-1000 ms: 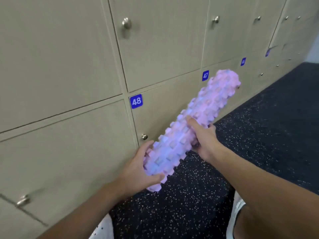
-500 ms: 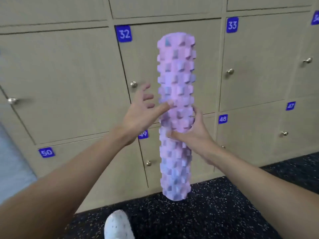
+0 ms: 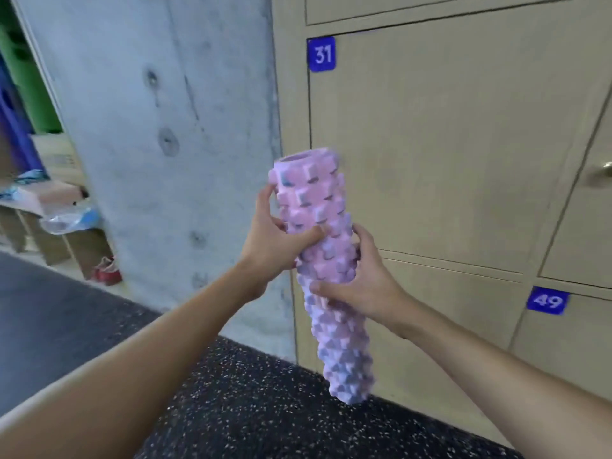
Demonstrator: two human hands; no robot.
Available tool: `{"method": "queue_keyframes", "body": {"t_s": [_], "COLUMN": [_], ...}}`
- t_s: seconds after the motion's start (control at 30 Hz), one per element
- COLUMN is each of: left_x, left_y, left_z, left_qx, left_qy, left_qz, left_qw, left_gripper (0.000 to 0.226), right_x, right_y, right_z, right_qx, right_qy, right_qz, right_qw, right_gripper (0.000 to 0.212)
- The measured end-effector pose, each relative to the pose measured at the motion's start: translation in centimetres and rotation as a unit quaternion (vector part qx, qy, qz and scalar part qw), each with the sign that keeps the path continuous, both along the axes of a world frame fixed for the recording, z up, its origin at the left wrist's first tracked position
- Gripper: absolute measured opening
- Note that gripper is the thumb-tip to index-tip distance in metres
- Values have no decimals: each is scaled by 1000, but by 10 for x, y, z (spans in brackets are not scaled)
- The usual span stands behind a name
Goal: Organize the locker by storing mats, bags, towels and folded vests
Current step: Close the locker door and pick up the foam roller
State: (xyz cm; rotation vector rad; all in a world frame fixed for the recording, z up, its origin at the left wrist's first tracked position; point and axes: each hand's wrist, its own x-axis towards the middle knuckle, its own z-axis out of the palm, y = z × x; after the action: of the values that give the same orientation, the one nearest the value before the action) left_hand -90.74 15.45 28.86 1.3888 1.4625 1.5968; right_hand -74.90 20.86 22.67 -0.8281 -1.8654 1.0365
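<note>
Knobbly matt foam roller point(image 3: 323, 260), smooth matt wood-look locker doors point(image 3: 447, 144), rough concrete pillar point(image 3: 165, 127), speckled rubbery floor point(image 3: 248, 409)

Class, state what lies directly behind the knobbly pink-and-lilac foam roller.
Shut beige wooden locker doors, one labelled 31, stand behind the knobbly pink-and-lilac foam roller. It hides part of them; the lockers' insides are unseen.

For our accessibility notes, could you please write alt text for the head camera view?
The left hand and right hand grip a knobbly pink-and-lilac foam roller nearly upright before closed beige locker 31 and locker 49. A concrete pillar stands to their left, above dark speckled flooring.
</note>
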Motion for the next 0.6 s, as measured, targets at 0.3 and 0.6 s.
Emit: {"method": "queue_keyframes", "body": {"t_s": [0.3,0.6], "left_x": [-177,-243], "left_y": [17,94], "left_z": [-44,-112], "left_qx": [-123,-160], "left_qy": [-46,-43], "left_qz": [-9,16], "left_qw": [991,986], "left_gripper": [75,59], "right_x": [-186,-262], "right_y": [49,115], "right_z": [-14,-73], "right_qx": [-35,-71], "right_qy": [-2,-18], "right_qz": [89,-10], "right_qw": [995,997], "right_gripper": [81,71]}}
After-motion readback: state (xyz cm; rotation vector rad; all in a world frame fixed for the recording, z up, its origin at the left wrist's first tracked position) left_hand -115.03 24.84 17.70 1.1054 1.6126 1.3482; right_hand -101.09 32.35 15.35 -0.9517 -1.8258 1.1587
